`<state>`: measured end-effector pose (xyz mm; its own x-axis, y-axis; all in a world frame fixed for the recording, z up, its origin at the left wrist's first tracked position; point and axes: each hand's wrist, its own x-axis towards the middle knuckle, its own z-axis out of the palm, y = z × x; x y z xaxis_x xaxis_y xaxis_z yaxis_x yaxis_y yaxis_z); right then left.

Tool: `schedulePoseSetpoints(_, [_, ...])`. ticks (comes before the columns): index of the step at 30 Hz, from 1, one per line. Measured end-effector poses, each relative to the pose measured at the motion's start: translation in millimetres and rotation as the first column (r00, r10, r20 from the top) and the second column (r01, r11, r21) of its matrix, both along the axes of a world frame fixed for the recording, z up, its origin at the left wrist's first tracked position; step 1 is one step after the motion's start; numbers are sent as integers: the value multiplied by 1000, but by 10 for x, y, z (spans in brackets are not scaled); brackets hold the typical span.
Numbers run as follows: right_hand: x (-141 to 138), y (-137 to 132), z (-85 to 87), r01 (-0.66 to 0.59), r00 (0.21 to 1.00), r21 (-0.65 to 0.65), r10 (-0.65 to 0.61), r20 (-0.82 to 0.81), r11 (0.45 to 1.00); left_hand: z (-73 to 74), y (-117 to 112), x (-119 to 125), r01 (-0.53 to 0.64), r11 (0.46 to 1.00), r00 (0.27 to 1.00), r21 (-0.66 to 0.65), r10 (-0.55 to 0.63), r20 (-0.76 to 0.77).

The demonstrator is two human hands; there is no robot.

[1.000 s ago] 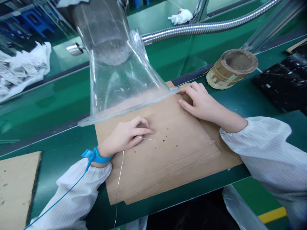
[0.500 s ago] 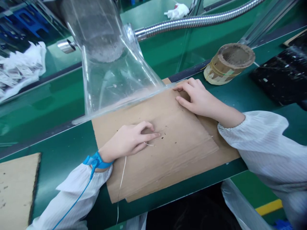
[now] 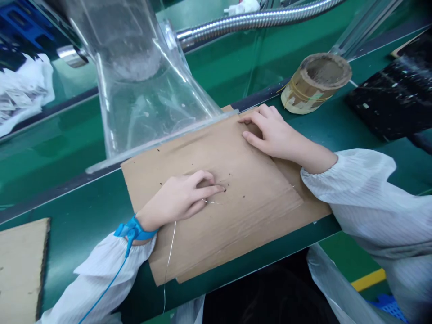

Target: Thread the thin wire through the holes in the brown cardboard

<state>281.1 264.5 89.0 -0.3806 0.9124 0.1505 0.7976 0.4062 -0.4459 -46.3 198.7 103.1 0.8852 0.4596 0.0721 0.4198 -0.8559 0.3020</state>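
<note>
A thin silvery wire [image 3: 170, 252] runs through my left hand [image 3: 182, 195]; its short end sticks out beside the fingers, and its long end hangs over the table's front edge. The index finger of this hand reaches out to a small dark speck on the upper cardboard sheet [image 3: 202, 238]. My right hand [image 3: 270, 132] rests on that sheet's far right corner, its thumb and fingers apart, with nothing visible between them. Another cardboard sheet [image 3: 310, 204] lies underneath, jutting out on the right. A blue wrist strap [image 3: 137, 229] with a cord circles my left wrist.
A clear plastic hood [image 3: 145, 108] meets the cardboard's far edge, with a metal flexible hose [image 3: 259, 20] behind it. To the right stand a brown cylindrical holder [image 3: 315, 85] and a black, stained board [image 3: 394, 96]. Another cardboard piece [image 3: 22, 270] lies at the left.
The whole view has shifted slightly, so the hood and holder appear further left and higher. Both hands keep nearly the same pose on the cardboard.
</note>
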Motion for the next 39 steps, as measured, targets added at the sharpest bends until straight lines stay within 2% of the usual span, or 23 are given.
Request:
schedulePoseSetpoints(7, [2,-7,7,-3,1000,-3,3,0,1000,-10,19,-14,-16,998,998,-62,20,66])
schedulePoseSetpoints(13, [2,4,16,-6,1000,-24,6,3,1000,-2,60,-55,-13,971,985,-240,53,164])
schedulePoseSetpoints(15, [2,3,24,-10,1000,-36,10,-1,999,5,58,-52,-4,975,991,-220,33,129])
schedulePoseSetpoints(21, [-2,-8,24,-1,1000,-29,1,-3,1000,20,11,-29,18,999,999,-36,-19,-30])
schedulePoseSetpoints(25, [0,-5,8,-3,1000,-27,3,-7,1000,23,-13,-30,13,1000,997,-4,-13,-73])
schedulePoseSetpoints(33, [4,-3,9,1,1000,-25,-1,9,1000,11,-9,-20,19,1000,999,23,-18,-39])
schedulePoseSetpoints(39, [-5,-7,18,-4,1000,-33,4,1,999,29,-5,-34,25,999,1000,-22,-25,18])
